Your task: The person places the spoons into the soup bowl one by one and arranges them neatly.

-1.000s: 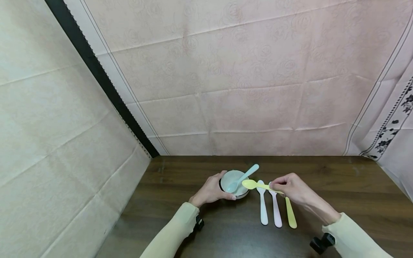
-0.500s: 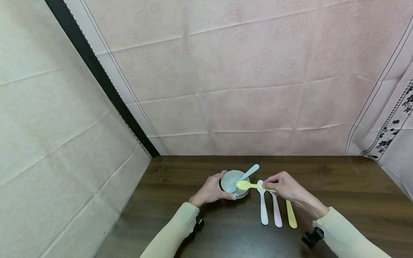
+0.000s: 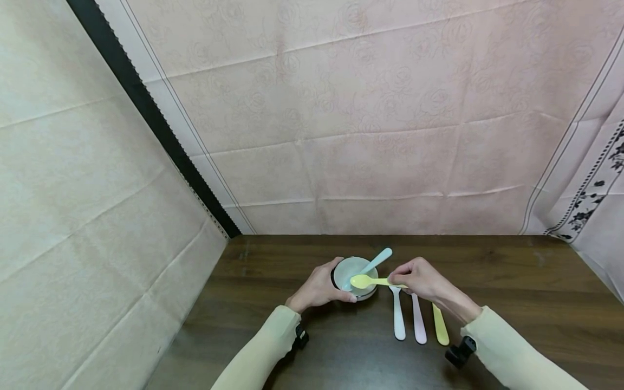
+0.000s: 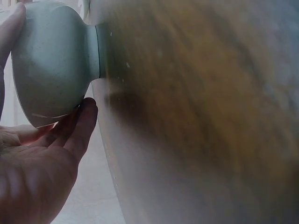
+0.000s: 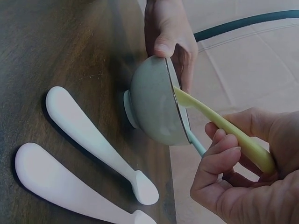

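My left hand (image 3: 319, 285) grips the side of a pale green bowl (image 3: 345, 267), thumb at its rim. In the left wrist view, its fingers lie against the outside of the bowl (image 4: 51, 60), which stands upright on its foot. A light blue spoon (image 3: 380, 257) leans inside, handle past the far rim. My right hand (image 3: 420, 280) pinches a yellow spoon (image 3: 362, 281) by its handle. That spoon's head is over the bowl's opening; in the right wrist view, the tip of the yellow spoon (image 5: 224, 125) passes just inside the rim.
On the dark wooden table (image 3: 273, 254), right of the bowl, lie a whitish spoon (image 3: 398, 317), a pale pink spoon (image 3: 418, 322) and another yellow spoon (image 3: 440, 326), side by side. A pale patterned cloth (image 3: 370, 135) hangs behind the table.
My right hand has moved left with the yellow spoon, bringing its head from the bowl's right rim to over the opening. The left hand and bowl have stayed in place.
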{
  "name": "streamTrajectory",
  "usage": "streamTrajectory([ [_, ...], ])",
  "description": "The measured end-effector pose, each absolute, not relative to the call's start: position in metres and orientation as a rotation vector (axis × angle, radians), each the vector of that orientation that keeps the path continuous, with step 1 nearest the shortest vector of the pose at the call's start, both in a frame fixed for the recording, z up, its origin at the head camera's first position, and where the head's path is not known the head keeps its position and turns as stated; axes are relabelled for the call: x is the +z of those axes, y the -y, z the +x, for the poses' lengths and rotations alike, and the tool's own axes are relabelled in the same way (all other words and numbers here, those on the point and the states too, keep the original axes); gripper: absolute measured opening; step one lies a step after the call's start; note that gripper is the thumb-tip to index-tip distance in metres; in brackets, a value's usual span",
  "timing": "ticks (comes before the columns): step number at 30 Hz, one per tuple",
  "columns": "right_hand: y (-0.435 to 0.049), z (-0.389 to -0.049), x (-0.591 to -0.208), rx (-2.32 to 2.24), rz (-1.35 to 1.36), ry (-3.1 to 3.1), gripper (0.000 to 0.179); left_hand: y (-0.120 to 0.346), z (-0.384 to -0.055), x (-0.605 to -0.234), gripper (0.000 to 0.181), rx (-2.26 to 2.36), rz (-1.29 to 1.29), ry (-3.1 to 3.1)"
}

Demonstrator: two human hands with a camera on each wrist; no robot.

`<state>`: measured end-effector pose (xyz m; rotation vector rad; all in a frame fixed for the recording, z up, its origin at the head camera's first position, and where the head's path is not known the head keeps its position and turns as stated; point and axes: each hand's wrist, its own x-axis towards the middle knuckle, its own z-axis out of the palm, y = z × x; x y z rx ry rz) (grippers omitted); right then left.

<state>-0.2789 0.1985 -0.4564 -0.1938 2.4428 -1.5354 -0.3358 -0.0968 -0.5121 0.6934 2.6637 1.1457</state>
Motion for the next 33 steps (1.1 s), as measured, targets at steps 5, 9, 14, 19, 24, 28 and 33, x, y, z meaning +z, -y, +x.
streamTrajectory([
  [5, -0.194, -0.283, -0.458, -1.509, -0.192, -2.465, 0.019, 0.097, -0.336, -0.513, 0.101, 1.165, 0.683, -2.652],
  [9, -0.193, -0.285, -0.458, -1.496, -0.203, -2.466, 0.02, 0.097, -0.337, -0.514, 0.099, 1.172, 0.688, -2.65],
  [14, -0.192, -0.289, -0.458, -1.498, -0.187, -2.453, 0.021, 0.097, -0.337, -0.514, 0.097, 1.174, 0.691, -2.654],
  [19, -0.189, -0.293, -0.46, -1.487, -0.155, -2.448, 0.02, 0.096, -0.337, -0.514, 0.098, 1.185, 0.685, -2.648],
  [24, -0.184, -0.296, -0.461, -1.478, -0.136, -2.437, 0.02, 0.096, -0.336, -0.513, 0.097, 1.182, 0.699, -2.653],
  [28, -0.181, -0.298, -0.461, -1.483, -0.116, -2.419, 0.021, 0.096, -0.337, -0.514, 0.096, 1.179, 0.701, -2.663],
  [33, -0.18, -0.3, -0.461, -1.48, -0.102, -2.408, 0.021, 0.095, -0.337, -0.514, 0.098, 1.178, 0.684, -2.665],
])
